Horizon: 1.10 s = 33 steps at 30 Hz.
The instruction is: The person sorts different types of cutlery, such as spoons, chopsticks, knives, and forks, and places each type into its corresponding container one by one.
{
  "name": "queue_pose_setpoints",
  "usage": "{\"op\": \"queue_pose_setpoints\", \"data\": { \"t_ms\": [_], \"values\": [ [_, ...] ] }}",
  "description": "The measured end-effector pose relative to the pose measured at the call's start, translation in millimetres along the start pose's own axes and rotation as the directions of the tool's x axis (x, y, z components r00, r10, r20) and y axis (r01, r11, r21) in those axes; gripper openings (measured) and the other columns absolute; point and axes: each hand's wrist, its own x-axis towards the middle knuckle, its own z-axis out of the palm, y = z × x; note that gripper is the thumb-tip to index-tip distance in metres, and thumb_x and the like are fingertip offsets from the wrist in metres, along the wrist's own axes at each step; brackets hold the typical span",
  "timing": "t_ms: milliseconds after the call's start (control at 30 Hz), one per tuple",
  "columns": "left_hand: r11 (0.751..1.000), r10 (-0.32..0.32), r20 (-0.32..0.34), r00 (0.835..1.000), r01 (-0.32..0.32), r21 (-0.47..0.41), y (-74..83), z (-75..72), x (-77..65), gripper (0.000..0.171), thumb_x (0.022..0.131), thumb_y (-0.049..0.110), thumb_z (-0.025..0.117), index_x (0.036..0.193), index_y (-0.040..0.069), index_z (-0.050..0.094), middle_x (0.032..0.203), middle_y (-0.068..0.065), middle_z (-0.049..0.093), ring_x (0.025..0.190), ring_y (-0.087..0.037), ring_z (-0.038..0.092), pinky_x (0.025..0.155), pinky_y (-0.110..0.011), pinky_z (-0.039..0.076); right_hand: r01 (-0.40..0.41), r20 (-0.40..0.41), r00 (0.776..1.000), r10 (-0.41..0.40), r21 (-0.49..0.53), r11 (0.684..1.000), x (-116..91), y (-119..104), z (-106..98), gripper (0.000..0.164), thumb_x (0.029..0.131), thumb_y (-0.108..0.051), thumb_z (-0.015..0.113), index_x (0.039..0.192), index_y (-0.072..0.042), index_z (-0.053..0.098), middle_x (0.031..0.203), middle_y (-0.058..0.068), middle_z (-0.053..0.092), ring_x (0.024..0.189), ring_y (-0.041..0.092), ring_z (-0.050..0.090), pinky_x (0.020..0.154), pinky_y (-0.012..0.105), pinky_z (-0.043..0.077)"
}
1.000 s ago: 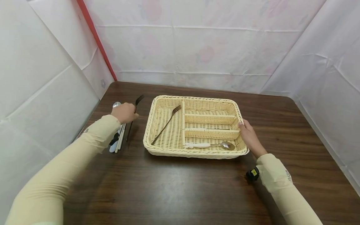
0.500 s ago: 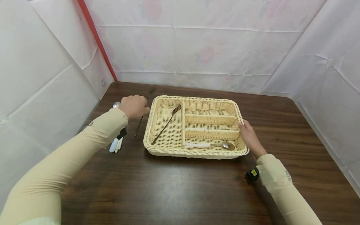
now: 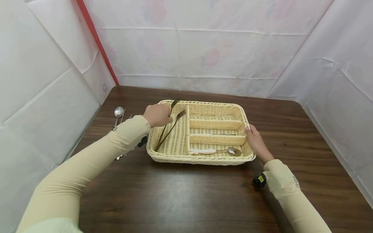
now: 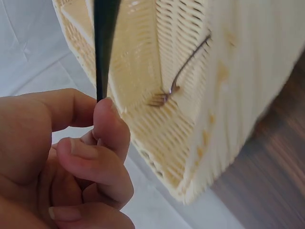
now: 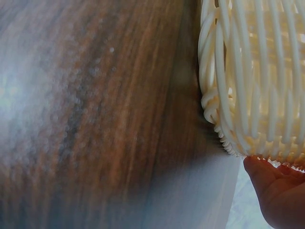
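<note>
My left hand [image 3: 158, 115] is above the left compartment of a cream wicker cutlery basket [image 3: 201, 158]. Between thumb and fingertip it pinches a dark fork [image 3: 175, 104], tines pointing away; its handle [image 4: 102, 47] is close up in the left wrist view. A second dark fork [image 3: 180, 113] lies slanted in that same compartment. At the basket's right end, my right hand [image 3: 256, 142] grips the rim, the thumb against the wicker in the right wrist view. The front right compartment contains a spoon [image 3: 233, 151] with a white handle.
Left of the basket, a metal spoon [image 3: 118, 112] and other cutlery lie on the dark wooden table [image 3: 180, 197], partly covered by the left sleeve [image 3: 99, 161]. Two more basket compartments are behind the white-handled spoon's one. White sheeting [image 3: 204, 55] walls off the table's back and sides.
My left hand has carried the fork rightward from beside the cutlery on the table to over the basket's left compartment. The right hand has stayed on the rim.
</note>
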Motion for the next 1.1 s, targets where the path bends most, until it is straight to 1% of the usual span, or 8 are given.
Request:
{"op": "queue_pose_setpoints", "data": {
  "t_ms": [167,333,467,567,633,733,867,1100],
  "values": [
    [1.0,0.017,0.044,0.999,-0.017,0.011,7.9,6.4,6.0,0.044,0.093,0.017,0.052,0.052,0.016,0.036,0.049,0.005,0.026,0.045,-0.01,0.022,0.051,-0.032,0.029,-0.013,0.006,1.0,0.013,0.003,1.0,1.8,1.8,-0.8,0.053,0.105,-0.026,0.024,0.148,0.003,0.018,0.143,0.031,0.032,0.13,0.037,0.031,0.107,0.051,0.023],
    [1.0,-0.005,0.121,0.993,0.002,0.029,9.5,12.5,12.9,0.041,0.093,0.015,0.049,0.053,0.017,0.041,0.047,0.004,0.032,0.044,-0.011,0.027,0.053,-0.033,0.033,-0.015,0.009,1.0,0.015,-0.009,1.0,2.4,2.8,-0.8,0.052,0.105,-0.026,0.024,0.148,0.003,0.019,0.143,0.031,0.032,0.131,0.036,0.03,0.107,0.051,0.023],
    [0.998,-0.012,0.18,0.984,0.0,0.064,12.1,13.9,16.2,0.038,0.095,0.016,0.048,0.057,0.015,0.053,0.051,-0.001,0.05,0.047,-0.013,0.037,0.059,-0.036,0.037,-0.008,0.005,1.0,0.008,-0.005,1.0,0.9,1.5,-0.2,0.053,0.104,-0.027,0.024,0.148,0.002,0.019,0.142,0.031,0.033,0.129,0.036,0.032,0.107,0.05,0.024],
    [0.997,-0.004,0.234,0.972,-0.014,0.077,14.4,14.7,18.4,0.033,0.094,0.013,0.047,0.065,0.012,0.063,0.064,-0.008,0.065,0.049,-0.014,0.042,0.059,-0.035,0.037,-0.001,-0.004,1.0,0.001,-0.007,1.0,-0.4,0.3,0.3,0.053,0.104,-0.029,0.025,0.148,0.001,0.02,0.142,0.03,0.033,0.129,0.036,0.033,0.107,0.05,0.024],
    [0.996,0.001,0.266,0.964,-0.023,0.082,15.9,15.4,20.3,0.031,0.092,0.011,0.045,0.072,0.009,0.068,0.071,-0.01,0.069,0.048,-0.013,0.042,0.055,-0.031,0.036,0.0,-0.009,1.0,0.0,-0.014,1.0,-0.5,0.2,0.4,0.053,0.104,-0.029,0.025,0.148,0.001,0.021,0.143,0.029,0.033,0.13,0.035,0.032,0.107,0.05,0.024],
    [0.995,0.011,0.297,0.955,-0.039,0.089,16.9,16.8,24.4,0.029,0.091,0.009,0.043,0.081,0.006,0.07,0.072,-0.01,0.07,0.043,-0.011,0.04,0.047,-0.027,0.034,0.0,-0.013,1.0,0.0,-0.016,1.0,0.0,0.5,0.7,0.053,0.104,-0.029,0.025,0.148,0.002,0.021,0.144,0.029,0.032,0.13,0.035,0.031,0.107,0.05,0.023],
    [0.997,0.004,0.345,0.938,-0.031,0.07,15.8,19.9,32.3,0.026,0.091,0.008,0.042,0.088,0.005,0.068,0.071,-0.01,0.069,0.04,-0.01,0.038,0.045,-0.026,0.033,0.001,-0.017,1.0,-0.001,-0.01,1.0,0.3,0.7,1.1,0.053,0.104,-0.028,0.025,0.147,0.002,0.022,0.143,0.029,0.032,0.13,0.035,0.032,0.107,0.05,0.023],
    [0.998,-0.02,0.465,0.885,-0.013,0.069,13.9,24.8,46.8,0.031,0.093,0.006,0.04,0.086,0.004,0.07,0.063,-0.006,0.064,0.037,-0.01,0.037,0.043,-0.025,0.031,0.004,-0.013,1.0,-0.004,0.023,1.0,-0.5,-0.2,2.0,0.053,0.104,-0.028,0.025,0.148,0.002,0.021,0.142,0.029,0.034,0.127,0.035,0.036,0.106,0.048,0.026]
  ]
}}
